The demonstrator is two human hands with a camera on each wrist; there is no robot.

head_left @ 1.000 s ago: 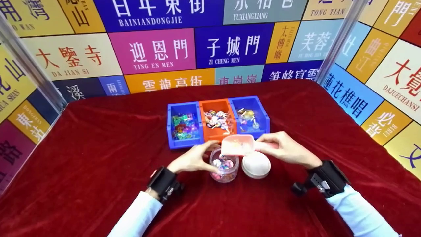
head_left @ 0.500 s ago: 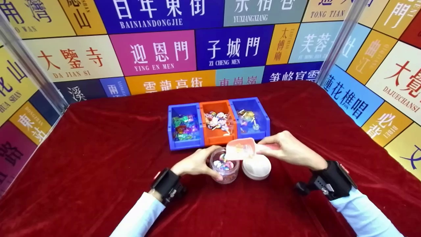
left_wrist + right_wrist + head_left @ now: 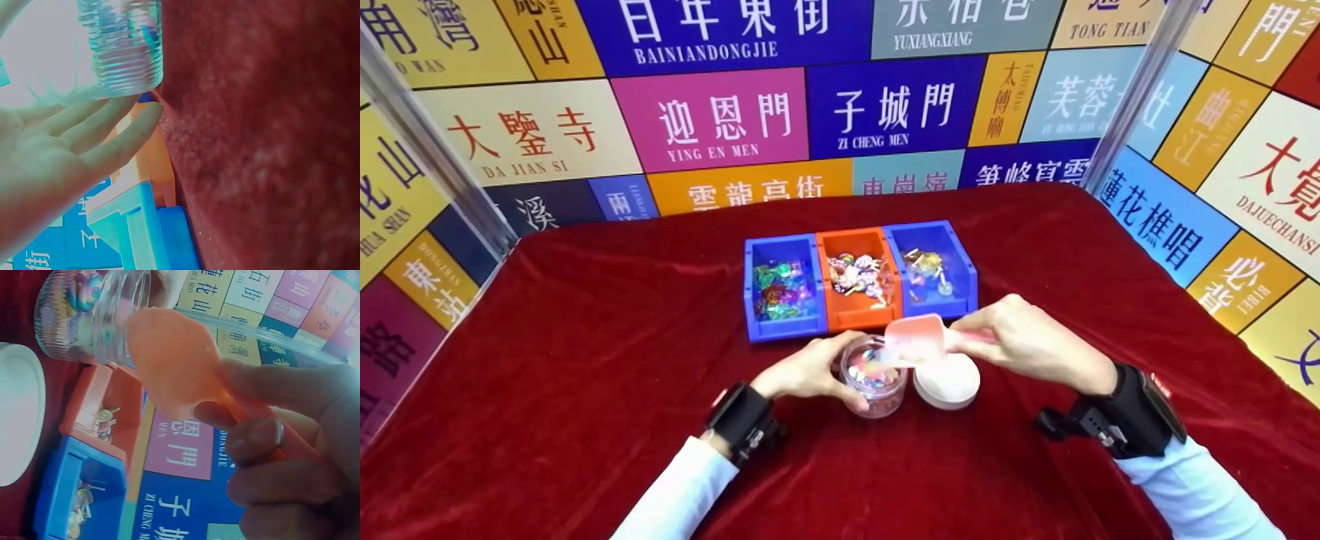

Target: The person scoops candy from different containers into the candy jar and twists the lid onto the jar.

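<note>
A clear ribbed jar (image 3: 876, 401) with colourful candies in it stands on the red cloth. My left hand (image 3: 804, 373) holds it from the left, thumb in front and fingers behind; in the left wrist view the fingers (image 3: 121, 147) lie along its side. My right hand (image 3: 1027, 341) grips the handle of a pink scoop (image 3: 915, 335), whose tilted head is over the jar's mouth. The right wrist view shows the scoop's underside at the rim, so its contents are hidden there. A blurred streak lies between scoop and jar. To the jar's right sits a round white lid (image 3: 949, 381).
Behind the jar stand three joined bins: a left blue bin (image 3: 787, 328) with coloured translucent pieces, an orange bin (image 3: 861, 316) with wrapped lollipops, and a right blue bin (image 3: 969, 274) with small sticks and yellowish pieces. A sign-covered wall (image 3: 720, 112) rises behind the table.
The scoop has shifted slightly right and tipped toward the jar. The pale pieces seen in it earlier no longer show in its head, and the jar's contents look fuller. The left hand stays.
</note>
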